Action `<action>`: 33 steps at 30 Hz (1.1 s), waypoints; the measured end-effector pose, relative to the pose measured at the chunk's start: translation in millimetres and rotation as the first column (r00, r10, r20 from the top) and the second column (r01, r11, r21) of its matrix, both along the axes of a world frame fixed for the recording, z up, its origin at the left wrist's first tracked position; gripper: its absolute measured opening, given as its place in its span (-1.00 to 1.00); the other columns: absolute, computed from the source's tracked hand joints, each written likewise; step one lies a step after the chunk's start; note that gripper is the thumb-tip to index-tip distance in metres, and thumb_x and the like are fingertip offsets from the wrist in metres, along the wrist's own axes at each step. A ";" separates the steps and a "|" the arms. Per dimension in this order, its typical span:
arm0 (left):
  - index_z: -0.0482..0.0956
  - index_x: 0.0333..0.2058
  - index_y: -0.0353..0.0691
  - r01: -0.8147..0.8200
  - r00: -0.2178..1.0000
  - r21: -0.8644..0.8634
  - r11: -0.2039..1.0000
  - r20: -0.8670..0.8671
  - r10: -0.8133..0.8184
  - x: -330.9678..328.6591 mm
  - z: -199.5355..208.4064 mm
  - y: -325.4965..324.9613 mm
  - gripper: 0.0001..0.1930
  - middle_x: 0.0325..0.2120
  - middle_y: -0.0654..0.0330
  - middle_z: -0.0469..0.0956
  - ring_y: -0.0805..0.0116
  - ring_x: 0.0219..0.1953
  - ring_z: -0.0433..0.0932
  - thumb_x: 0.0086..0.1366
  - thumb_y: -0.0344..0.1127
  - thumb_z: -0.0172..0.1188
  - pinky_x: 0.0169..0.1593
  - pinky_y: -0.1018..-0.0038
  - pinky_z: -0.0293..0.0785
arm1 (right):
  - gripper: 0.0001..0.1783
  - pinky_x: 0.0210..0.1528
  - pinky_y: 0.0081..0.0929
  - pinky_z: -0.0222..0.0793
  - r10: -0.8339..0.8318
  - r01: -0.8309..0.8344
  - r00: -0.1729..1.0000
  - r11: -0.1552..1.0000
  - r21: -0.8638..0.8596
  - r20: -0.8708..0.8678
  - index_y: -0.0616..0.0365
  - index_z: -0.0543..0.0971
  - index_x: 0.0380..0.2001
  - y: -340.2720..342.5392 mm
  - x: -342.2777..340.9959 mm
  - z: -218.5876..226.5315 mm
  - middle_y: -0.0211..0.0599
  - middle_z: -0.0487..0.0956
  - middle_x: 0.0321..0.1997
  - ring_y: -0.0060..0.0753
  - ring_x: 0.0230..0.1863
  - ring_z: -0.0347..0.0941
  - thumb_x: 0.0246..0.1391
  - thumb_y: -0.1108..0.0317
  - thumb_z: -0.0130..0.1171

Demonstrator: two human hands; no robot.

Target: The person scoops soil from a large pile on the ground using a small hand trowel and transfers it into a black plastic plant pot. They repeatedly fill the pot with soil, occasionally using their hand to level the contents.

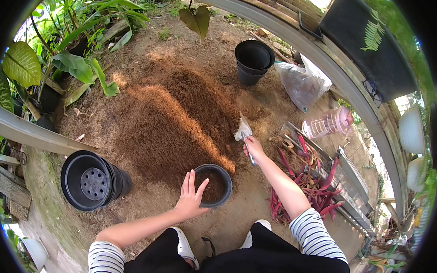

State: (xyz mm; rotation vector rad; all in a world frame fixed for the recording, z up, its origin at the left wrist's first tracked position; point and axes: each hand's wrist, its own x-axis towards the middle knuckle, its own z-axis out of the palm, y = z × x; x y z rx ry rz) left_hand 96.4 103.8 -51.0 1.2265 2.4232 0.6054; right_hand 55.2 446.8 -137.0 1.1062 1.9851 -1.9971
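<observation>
While the left hand (pixel 192 197) rests with its fingers spread along the left side of the rim of a round, dark plastic pot (pixel 228 182), the right hand (pixel 254 147) is closed around the handle of a small trowel with a pale, pointed blade (pixel 243 130). The two hands are well apart. The pot stands on the ground in front of the person, at the near edge of a broad mound of loose reddish-brown soil (pixel 172 121), and brown soil (pixel 214 187) lies inside it. The trowel is to the right of the pot, its blade directed away from the person, beside the mound's right edge.

To the left stands a nested stack of black plastic pots (pixel 115 181), the inner one showing drainage holes. Beyond the trowel are another black round pot (pixel 249 78) and a translucent, whitish plastic bag (pixel 301 83). Farther right lie a clear bottle with a pink lid (pixel 326 123) and, nearer the person, a heap of long crimson leaves (pixel 305 196).
</observation>
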 end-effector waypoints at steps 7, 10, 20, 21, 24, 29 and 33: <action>-0.28 0.34 -0.08 -0.145 0.986 0.106 0.984 0.091 0.136 8.2 3.3 13.4 0.31 0.27 -0.39 -0.51 -0.46 0.31 -0.38 -0.25 -0.04 0.53 0.30 -0.19 -0.14 | -0.69 -0.71 -0.61 0.12 0.103 -0.100 0.994 0.989 -0.107 0.024 0.17 0.40 -0.20 -15.5 54.7 79.3 -0.48 0.34 -0.61 -0.64 -0.73 0.23 0.30 0.11 -0.07; -0.33 0.34 -0.12 -0.151 0.982 0.113 0.982 0.131 0.136 -2.5 4.3 7.0 0.39 0.27 -0.36 -0.50 -0.44 0.32 -0.35 -0.31 -0.01 0.56 0.32 -0.14 -0.15 | -0.70 -0.68 -0.64 0.10 0.225 -0.219 0.974 0.969 -0.113 0.040 0.14 0.41 -0.32 -25.1 77.0 114.2 -0.52 0.32 -0.64 -0.67 -0.72 0.22 0.30 0.11 -0.07; -0.37 0.32 -0.34 -0.046 0.982 0.188 0.981 0.189 0.010 -23.2 -9.4 -11.4 0.39 0.32 -0.21 -0.34 -0.23 0.36 -0.19 -0.26 0.01 0.54 0.36 0.08 -0.07 | -0.64 -0.51 -0.49 0.21 0.711 -0.738 0.671 0.667 0.102 0.213 0.15 0.43 -0.47 -45.6 126.7 141.1 -0.44 0.39 -0.69 -0.62 -0.62 0.29 0.23 0.07 0.03; -0.38 0.32 -0.33 -0.051 0.981 0.192 0.980 0.193 0.013 -23.1 -10.4 -10.4 0.39 0.32 -0.21 -0.34 -0.22 0.36 -0.19 -0.26 0.01 0.54 0.36 0.08 -0.07 | -0.64 -0.50 -0.47 0.23 0.706 -0.741 0.670 0.656 0.145 0.232 0.15 0.44 -0.46 -47.2 129.2 141.7 -0.41 0.40 -0.69 -0.60 -0.61 0.31 0.22 0.07 0.04; -0.38 0.32 -0.31 -0.064 0.978 0.193 0.979 0.206 0.023 -22.2 -10.6 -8.6 0.40 0.33 -0.19 -0.33 -0.22 0.36 -0.19 -0.26 0.01 0.54 0.36 0.07 -0.06 | -0.62 -0.39 -0.28 0.30 0.718 -0.769 0.637 0.567 0.295 0.280 0.20 0.47 -0.40 -54.2 127.4 144.8 -0.13 0.48 -0.59 -0.17 -0.52 0.42 0.17 0.05 0.06; -0.37 0.33 -0.28 -0.077 0.978 0.173 0.982 0.204 0.041 -21.4 -9.2 -7.1 0.40 0.33 -0.16 -0.32 -0.21 0.36 -0.19 -0.27 0.01 0.54 0.36 0.07 -0.06 | -0.63 -0.29 -0.12 0.32 0.778 -0.808 0.570 0.472 0.352 0.264 0.22 0.48 -0.35 -62.7 123.0 150.5 0.05 0.53 -0.47 0.14 -0.36 0.47 0.17 0.07 0.04; -0.38 0.33 -0.28 -0.088 0.972 0.156 0.984 0.230 0.051 -21.2 -8.4 -6.2 0.40 0.33 -0.15 -0.32 -0.21 0.36 -0.19 -0.27 0.02 0.54 0.36 0.07 -0.06 | -0.63 -0.25 -0.09 0.35 0.808 -0.832 0.531 0.442 0.334 0.254 0.22 0.49 -0.32 -64.0 120.0 154.3 0.09 0.54 -0.42 0.14 -0.31 0.49 0.17 0.07 0.04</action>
